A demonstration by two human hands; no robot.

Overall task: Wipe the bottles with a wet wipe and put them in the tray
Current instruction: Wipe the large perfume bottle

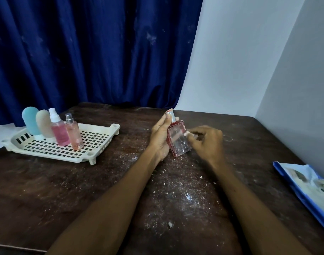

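The left hand (pixel 160 137) has its grip curled round the square pink-tinted glass bottle with a silver cap (pixel 177 142), holding it tilted near the middle of the dark brown wooden counter (pixel 65 190); whether its base touches the counter I cannot tell. The right hand (pixel 208 142) has its grip pressed together, pinching a small white wet wipe (pixel 187 133) against the bottle's near face; this hand is blurred.

Well apart to the left sits the cream perforated plastic tray (pixel 96 142); at its far left end stand, in a close row, a pale blue squeeze tube (pixel 31 121), a beige squeeze tube (pixel 45 126), a pink spray bottle with a white pump (pixel 59 131) and a peach spray bottle with a silver nozzle (pixel 74 135). White crumbs (pixel 187 196) speckle the counter between the forearms; a blue wipe packet (pixel 308 188) lies at the right edge; a dark blue curtain (pixel 83 52) hangs behind.
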